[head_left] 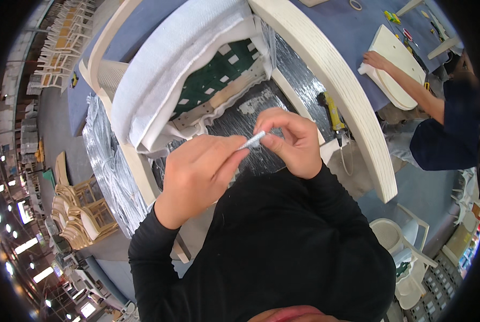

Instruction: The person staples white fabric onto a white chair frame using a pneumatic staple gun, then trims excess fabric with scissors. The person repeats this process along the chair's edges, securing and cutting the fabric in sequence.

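Observation:
Between both hands, in front of my chest, is a short silvery ridged strip that looks like a row of staples. My left hand pinches its lower left end between thumb and fingers. At the other end, the thumb and curled fingers of my right hand close on it. Just beyond lies an upturned pale wooden armchair frame with a white fabric cover hanging loose at its edge. Green woven webbing shows inside the seat. Right of my right hand rests a yellow-and-black air staple gun.
A blue-grey work surface carries the chair, partly under shiny plastic wrap. At right, a co-worker's hand touches a cream panel. The staple gun's hose loops down. Stacked chairs stand at left.

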`<state>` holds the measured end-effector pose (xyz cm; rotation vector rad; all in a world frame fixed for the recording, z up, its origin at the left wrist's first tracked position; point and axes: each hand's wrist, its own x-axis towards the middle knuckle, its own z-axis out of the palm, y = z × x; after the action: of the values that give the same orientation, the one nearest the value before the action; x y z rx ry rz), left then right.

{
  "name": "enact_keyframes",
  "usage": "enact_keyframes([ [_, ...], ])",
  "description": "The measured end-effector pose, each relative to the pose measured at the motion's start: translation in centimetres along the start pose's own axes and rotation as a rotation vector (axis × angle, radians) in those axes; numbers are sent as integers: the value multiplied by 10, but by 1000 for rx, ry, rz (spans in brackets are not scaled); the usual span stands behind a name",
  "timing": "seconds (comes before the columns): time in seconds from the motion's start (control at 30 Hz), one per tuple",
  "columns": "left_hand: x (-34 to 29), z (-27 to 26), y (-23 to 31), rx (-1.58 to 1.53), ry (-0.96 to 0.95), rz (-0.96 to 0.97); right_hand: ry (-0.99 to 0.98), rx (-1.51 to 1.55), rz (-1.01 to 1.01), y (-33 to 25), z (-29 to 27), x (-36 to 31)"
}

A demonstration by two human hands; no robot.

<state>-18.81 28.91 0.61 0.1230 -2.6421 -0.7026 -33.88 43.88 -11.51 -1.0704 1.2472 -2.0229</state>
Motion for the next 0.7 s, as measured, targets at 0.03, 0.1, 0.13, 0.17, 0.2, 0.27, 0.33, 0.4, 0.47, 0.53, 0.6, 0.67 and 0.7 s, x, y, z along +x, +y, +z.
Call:
enact_keyframes([
  [0.03, 8, 0, -5, -6, -10, -66, 60, 60, 64, 4, 0, 6],
  [0.1, 27, -4, -22, 2, 56, -63, 172, 182, 195, 12, 1, 18],
  [0.13, 41, -6, -32, 5, 90, -56, 163, 69, 226, 24, -7, 26],
  [0.17, 56, -11, -38, -43, 134, -108, 150, -48, 260, 42, -23, 27],
  [0.2, 74, -16, -42, 4, 166, -73, 142, -159, 299, 62, -40, 26],
  [0.27, 110, -22, -51, 87, 233, -5, 199, -266, 408, 114, -80, 18],
  [0.33, 133, -17, -58, 82, 259, -25, 349, -323, 476, 179, -144, -7],
  [0.4, 158, -3, -71, 77, 261, 44, 581, -204, 482, 259, -233, -50],
  [0.47, 157, 2, -69, 101, 288, -14, 539, -920, 410, 256, -247, -66],
  [0.53, 166, 12, -74, 118, 297, 66, 659, -1226, 448, 261, -278, -100],
  [0.6, 163, 13, -76, 111, 339, 67, 816, -1421, 576, 265, -279, -119],
  [0.67, 156, 11, -79, 107, 371, 53, 874, -1375, 695, 275, -286, -127],
  [0.7, 166, 15, -80, 74, 372, 87, 963, -1358, 761, 274, -295, -136],
])
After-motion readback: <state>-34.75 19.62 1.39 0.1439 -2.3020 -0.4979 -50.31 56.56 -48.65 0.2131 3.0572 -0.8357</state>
